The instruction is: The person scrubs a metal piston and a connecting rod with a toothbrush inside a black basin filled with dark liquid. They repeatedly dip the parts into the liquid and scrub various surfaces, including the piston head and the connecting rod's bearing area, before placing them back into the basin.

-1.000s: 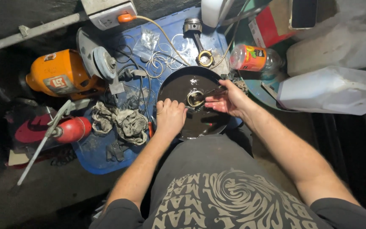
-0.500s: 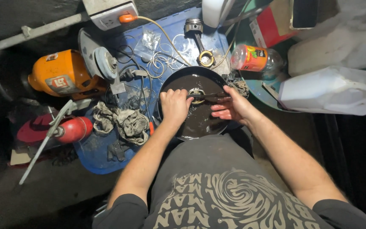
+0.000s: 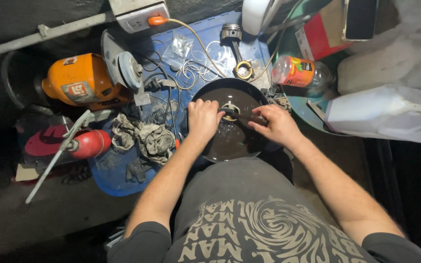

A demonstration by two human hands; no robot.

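A round black pan [image 3: 230, 141] of dark liquid sits on a blue tray [image 3: 108, 170] in front of me. My left hand [image 3: 202, 118] rests in the pan with its fingers curled over a small round metal part [image 3: 230, 111]. My right hand [image 3: 276, 124] grips a dark-handled tool [image 3: 247, 117] whose tip reaches that metal part. Both hands meet over the upper middle of the pan.
A piston with connecting rod [image 3: 237, 48] and wire rings [image 3: 196, 68] lie behind the pan. An orange angle grinder [image 3: 88, 83], a red can [image 3: 91, 143] and dirty rags [image 3: 147, 139] sit left. An orange bottle [image 3: 298, 72] and white jug [image 3: 386, 112] stand right.
My left hand has moved up from the pan's near-left rim onto the metal part. My right hand has closed in beside it with the tool.
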